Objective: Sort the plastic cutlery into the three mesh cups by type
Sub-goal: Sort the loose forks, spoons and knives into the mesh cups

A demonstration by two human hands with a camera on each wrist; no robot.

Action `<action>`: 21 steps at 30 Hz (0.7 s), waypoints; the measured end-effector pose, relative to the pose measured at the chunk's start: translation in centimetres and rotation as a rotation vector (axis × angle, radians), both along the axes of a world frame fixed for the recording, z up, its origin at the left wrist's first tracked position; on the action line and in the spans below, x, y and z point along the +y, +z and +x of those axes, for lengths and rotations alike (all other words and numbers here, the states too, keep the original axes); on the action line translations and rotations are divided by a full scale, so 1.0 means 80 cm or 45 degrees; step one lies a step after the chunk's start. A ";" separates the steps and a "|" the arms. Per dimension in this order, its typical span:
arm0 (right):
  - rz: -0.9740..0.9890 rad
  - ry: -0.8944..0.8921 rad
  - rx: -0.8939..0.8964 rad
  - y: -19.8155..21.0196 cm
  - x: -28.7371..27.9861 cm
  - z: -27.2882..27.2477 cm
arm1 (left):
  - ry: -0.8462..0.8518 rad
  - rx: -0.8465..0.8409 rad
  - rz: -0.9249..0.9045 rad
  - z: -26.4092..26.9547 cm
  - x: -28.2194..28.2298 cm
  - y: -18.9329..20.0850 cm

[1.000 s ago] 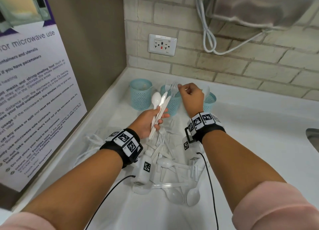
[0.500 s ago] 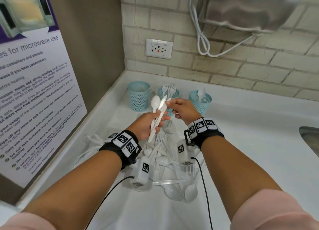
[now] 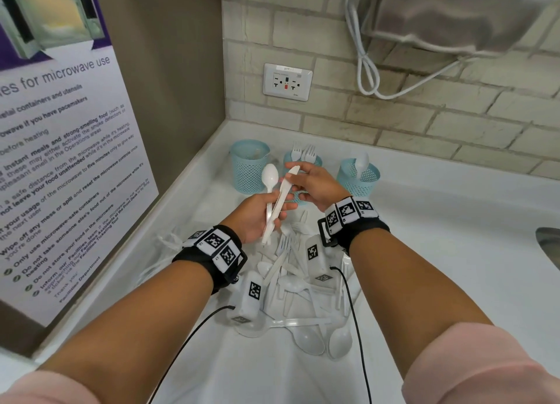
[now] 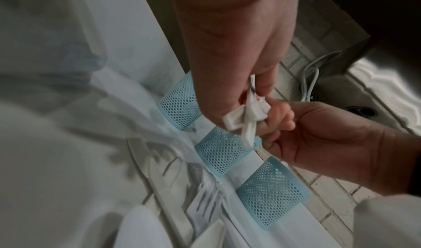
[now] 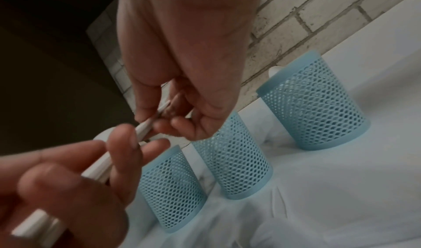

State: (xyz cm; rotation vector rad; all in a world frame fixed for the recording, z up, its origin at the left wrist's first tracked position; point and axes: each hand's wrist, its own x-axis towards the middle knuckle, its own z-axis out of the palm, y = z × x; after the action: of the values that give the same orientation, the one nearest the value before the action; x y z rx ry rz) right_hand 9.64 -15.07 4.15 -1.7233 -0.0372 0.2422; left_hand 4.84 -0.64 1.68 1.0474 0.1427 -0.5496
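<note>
My left hand (image 3: 260, 218) grips a small bundle of white plastic cutlery: a spoon (image 3: 269, 179) and a knife (image 3: 283, 197), both pointing up. My right hand (image 3: 306, 180) pinches the upper end of the knife (image 5: 157, 113). Three light-blue mesh cups stand in a row at the back of the counter. The left cup (image 3: 249, 167) looks nearly empty, the middle cup (image 3: 315, 162) holds forks (image 3: 303, 152), and the right cup (image 3: 359, 176) holds a spoon (image 3: 362, 161). A pile of loose white cutlery (image 3: 297, 285) lies on the counter under my wrists.
The white counter (image 3: 439, 252) ends at a brick wall with a socket (image 3: 287, 81) and a looped white cable (image 3: 368, 70). A microwave notice poster (image 3: 60, 149) covers the left wall. A sink edge (image 3: 550, 243) shows at the far right.
My right hand has come back from the middle cup to the bundle in my left hand and taken the knife's top between its fingers. The left hand has stayed put.
</note>
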 end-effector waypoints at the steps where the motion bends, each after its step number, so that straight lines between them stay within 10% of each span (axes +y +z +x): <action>1: -0.049 -0.030 -0.009 0.001 0.000 0.003 | 0.023 -0.011 -0.006 0.001 0.001 -0.001; 15: 0.147 -0.825 -0.726 0.071 0.031 0.088 | 0.376 0.002 -0.021 0.029 0.038 -0.013; 21: -0.204 -0.607 -0.847 0.035 0.060 0.105 | 0.390 0.045 -0.034 0.036 0.041 -0.013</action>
State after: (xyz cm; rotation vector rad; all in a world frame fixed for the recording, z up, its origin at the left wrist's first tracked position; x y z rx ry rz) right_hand 18.00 -10.27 6.91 -1.8471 -0.0939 -0.6988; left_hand 7.71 2.61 0.60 0.9681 0.3201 -0.2913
